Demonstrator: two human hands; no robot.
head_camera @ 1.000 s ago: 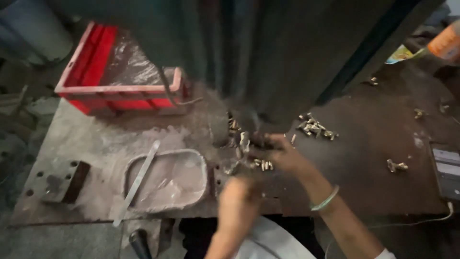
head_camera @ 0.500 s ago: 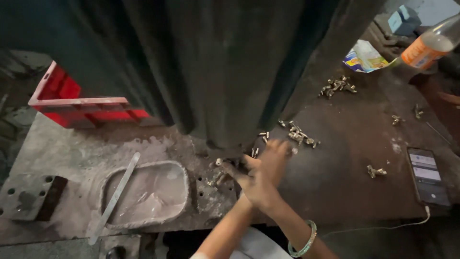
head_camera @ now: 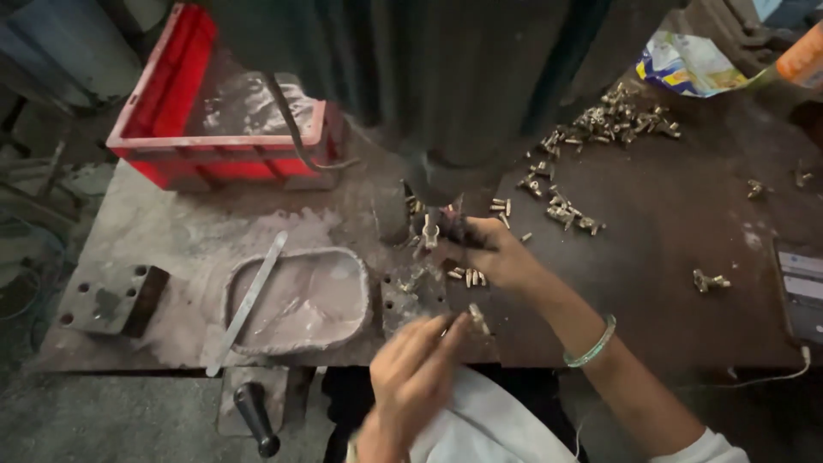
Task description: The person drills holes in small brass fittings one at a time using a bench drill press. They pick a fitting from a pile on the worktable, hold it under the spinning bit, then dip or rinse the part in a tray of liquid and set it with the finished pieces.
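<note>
Since half a second ago, right hand (head_camera: 493,253) reaches under the press (head_camera: 446,86), fingers pinched on a small brass part (head_camera: 431,230) at the bench centre. Left hand (head_camera: 416,373) hovers near the front edge, fingertips gripping another part (head_camera: 477,319). Loose parts (head_camera: 467,276) lie between; a red crate (head_camera: 219,141) sits rear-left.

Small brass fitting (head_camera: 430,230) upright under press, another, blurred, perhaps pinched in left fingertips (head_camera: 474,319)
</note>
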